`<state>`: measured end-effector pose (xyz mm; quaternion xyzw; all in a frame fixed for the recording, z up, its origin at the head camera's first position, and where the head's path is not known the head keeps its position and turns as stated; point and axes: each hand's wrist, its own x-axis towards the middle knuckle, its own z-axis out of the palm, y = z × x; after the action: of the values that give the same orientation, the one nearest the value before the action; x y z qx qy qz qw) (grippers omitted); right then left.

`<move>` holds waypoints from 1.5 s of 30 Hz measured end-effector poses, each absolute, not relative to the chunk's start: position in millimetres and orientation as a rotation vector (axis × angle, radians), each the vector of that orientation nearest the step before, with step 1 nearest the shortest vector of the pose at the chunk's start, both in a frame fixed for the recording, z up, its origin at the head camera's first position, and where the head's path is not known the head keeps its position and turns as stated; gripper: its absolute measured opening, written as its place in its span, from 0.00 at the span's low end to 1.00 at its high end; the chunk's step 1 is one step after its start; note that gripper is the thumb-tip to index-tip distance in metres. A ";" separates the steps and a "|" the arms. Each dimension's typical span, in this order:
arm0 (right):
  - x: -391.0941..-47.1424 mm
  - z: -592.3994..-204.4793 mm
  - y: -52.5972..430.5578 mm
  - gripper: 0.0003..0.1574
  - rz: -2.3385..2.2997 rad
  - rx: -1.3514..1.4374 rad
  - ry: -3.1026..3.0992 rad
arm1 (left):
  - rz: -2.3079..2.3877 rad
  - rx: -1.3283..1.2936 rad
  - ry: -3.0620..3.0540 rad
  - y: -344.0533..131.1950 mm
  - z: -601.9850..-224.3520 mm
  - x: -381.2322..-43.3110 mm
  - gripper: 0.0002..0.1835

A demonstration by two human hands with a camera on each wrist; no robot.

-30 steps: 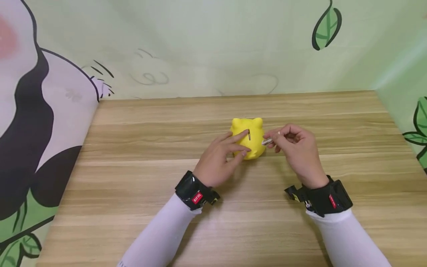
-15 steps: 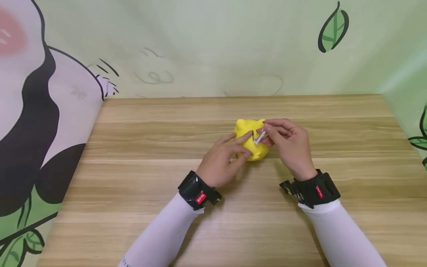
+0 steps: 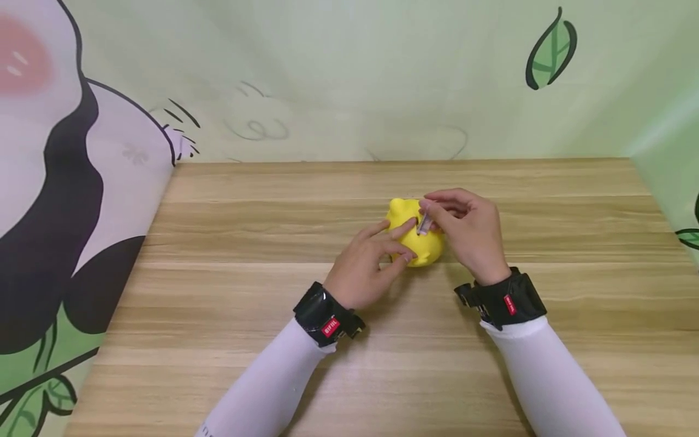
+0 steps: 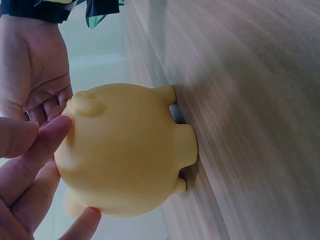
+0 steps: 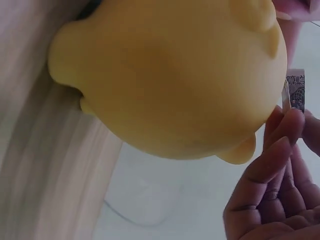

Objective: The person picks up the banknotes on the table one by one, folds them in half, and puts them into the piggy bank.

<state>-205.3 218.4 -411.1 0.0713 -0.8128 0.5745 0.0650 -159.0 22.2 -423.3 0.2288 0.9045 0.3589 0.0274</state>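
Note:
A yellow piggy bank (image 3: 429,250) stands upright on the table, its slot in the top of its back. My left hand (image 3: 357,267) rests spread fingers on its left side and top, one fingertip beside the slot. My right hand (image 3: 471,233) pinches a small folded banknote (image 3: 423,225) between thumb and fingers, its lower end at the slot. In the right wrist view, printing shows on the banknote (image 5: 297,86), upright against the bank's back. How far the note reaches into the slot is hidden. The left wrist view shows the bank's rounded side (image 4: 125,150) and feet.
The wood-grain table (image 3: 246,206) spreads around the bank on all sides. A pale green wall (image 3: 338,79) with painted leaves rises behind its far edge. On the left stands a panel with a black and white cartoon figure (image 3: 71,176).
My right hand has moved left from beside the piggy bank to above its slot, bringing the banknote and turning it steeper. The left hand has stayed on the bank. The head view has shifted slightly.

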 end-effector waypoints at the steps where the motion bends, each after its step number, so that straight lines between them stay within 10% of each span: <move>1: -206.1 -410.4 217.8 0.18 1.700 0.212 -2.473 | 1.110 0.708 2.795 22.3 -423.5 -158.9 0.11; 45: -194.7 -388.2 208.2 0.12 1.183 0.415 -2.507 | 1.097 0.720 2.789 20.5 -422.2 -158.7 0.11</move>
<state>-194.7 208.2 -388.2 0.1459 -0.8816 0.4161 0.1687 -158.7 20.5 -422.2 0.2334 0.9045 0.3556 0.0298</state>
